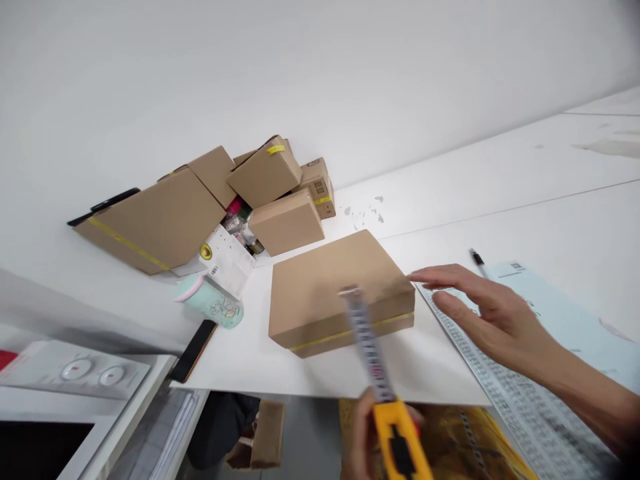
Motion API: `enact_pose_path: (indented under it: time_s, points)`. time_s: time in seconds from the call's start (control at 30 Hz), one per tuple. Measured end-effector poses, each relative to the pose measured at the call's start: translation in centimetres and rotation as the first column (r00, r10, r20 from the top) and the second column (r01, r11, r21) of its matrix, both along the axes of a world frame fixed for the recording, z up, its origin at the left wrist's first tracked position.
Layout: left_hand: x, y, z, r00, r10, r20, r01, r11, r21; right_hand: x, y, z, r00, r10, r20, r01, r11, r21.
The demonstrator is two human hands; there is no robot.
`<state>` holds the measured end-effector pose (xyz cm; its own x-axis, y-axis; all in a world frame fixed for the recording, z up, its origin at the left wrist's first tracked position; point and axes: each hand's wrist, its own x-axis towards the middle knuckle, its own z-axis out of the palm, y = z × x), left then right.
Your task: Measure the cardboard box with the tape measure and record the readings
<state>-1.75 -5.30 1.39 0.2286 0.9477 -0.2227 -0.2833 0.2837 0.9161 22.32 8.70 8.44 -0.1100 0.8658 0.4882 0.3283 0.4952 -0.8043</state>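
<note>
My left hand [363, 437], partly cut off at the bottom edge, is closed around a yellow tape measure [400, 440]. Its blade [369, 347] is pulled out a short way and slants up in front of a closed cardboard box [325, 280] with a yellow band along its side. The blade's blurred end overlaps the box in view; whether it touches I cannot tell. My right hand [493, 320] holds nothing. Its fingers are stretched out, with the fingertips at the box's right corner and the thumb apart.
More cardboard boxes [150, 213] are piled at the back left. A mint tumbler [215, 303] and a dark phone-like slab [195, 350] lie by the table's left edge. A pen [477, 260] and printed light-blue sheets [545, 300] are on the right. An open carton [267, 433] stands below.
</note>
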Motion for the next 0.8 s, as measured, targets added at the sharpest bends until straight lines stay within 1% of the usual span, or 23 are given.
enact_pose_path:
  time_s: [0.03,0.07,0.1,0.13,0.17,0.2,0.23,0.27,0.33,0.37,0.4,0.5,0.57,0.63,0.7,0.73,0.8]
  points:
    - [-0.9,-0.1,-0.1,0.991,0.135,-0.008,-0.135,0.989,0.056,-0.1,0.5,-0.7,0.999,-0.017,0.043,0.018,1.000,-0.001]
    - [-2.0,-0.2,-0.3,0.950,0.311,-0.033,-0.303,0.942,0.148,-0.2,1.0,-1.6,0.997,-0.033,0.075,0.035,0.999,-0.017]
    - [-3.1,-0.2,-0.4,0.865,0.499,-0.043,-0.474,0.843,0.254,-0.1,1.5,-2.5,0.994,-0.048,0.098,0.053,0.997,-0.052]
    - [-4.2,0.0,-0.6,0.751,0.660,-0.037,-0.608,0.712,0.350,0.1,2.0,-3.5,0.992,-0.054,0.114,0.065,0.993,-0.100]
    - [-5.2,0.2,-0.8,0.639,0.769,-0.025,-0.691,0.588,0.419,0.3,2.3,-4.4,0.991,-0.041,0.124,0.060,0.986,-0.156]
    - [-6.2,0.7,-1.0,0.569,0.822,-0.016,-0.732,0.516,0.446,0.4,2.6,-5.2,0.992,-0.019,0.125,0.044,0.978,-0.202]
    - [-7.0,1.2,-1.2,0.538,0.843,-0.011,-0.755,0.488,0.437,0.5,2.9,-5.9,0.993,0.010,0.119,0.018,0.973,-0.231]
    - [-7.6,1.8,-1.3,0.539,0.842,-0.007,-0.767,0.494,0.411,0.4,3.0,-6.3,0.993,0.043,0.108,-0.016,0.969,-0.246]
    - [-8.5,3.1,-1.2,0.591,0.807,0.006,-0.753,0.549,0.364,0.1,3.2,-6.5,0.991,0.100,0.086,-0.077,0.968,-0.238]
    - [-8.7,3.7,-0.9,0.618,0.786,0.015,-0.737,0.573,0.358,-0.2,3.2,-6.3,0.990,0.108,0.086,-0.087,0.972,-0.219]
    - [-8.9,4.3,-0.3,0.637,0.771,0.026,-0.723,0.585,0.368,-0.4,3.2,-5.8,0.990,0.103,0.093,-0.083,0.978,-0.193]
    - [-9.6,6.0,2.3,0.678,0.731,0.077,-0.683,0.588,0.434,-0.9,3.5,-3.2,0.992,0.045,0.114,-0.030,0.991,-0.133]
    - [-10.1,7.1,4.2,0.712,0.695,0.105,-0.655,0.602,0.458,-1.2,4.1,-1.1,0.991,-0.020,0.133,0.037,0.991,-0.131]
    - [-10.5,8.5,5.8,0.737,0.666,0.119,-0.635,0.621,0.460,-1.5,5.3,0.8,0.978,-0.107,0.179,0.127,0.986,-0.105]
    - [-10.8,9.9,6.7,0.745,0.655,0.123,-0.629,0.629,0.457,-2.1,7.2,2.4,0.951,-0.212,0.226,0.219,0.976,-0.004]
    - [-10.8,10.7,7.1,0.748,0.653,0.122,-0.626,0.632,0.457,-2.5,8.3,3.0,0.939,-0.249,0.238,0.241,0.968,0.064]
    - [-10.9,12.0,7.5,0.752,0.648,0.119,-0.622,0.637,0.456,-3.3,10.7,4.1,0.923,-0.271,0.272,0.232,0.958,0.167]
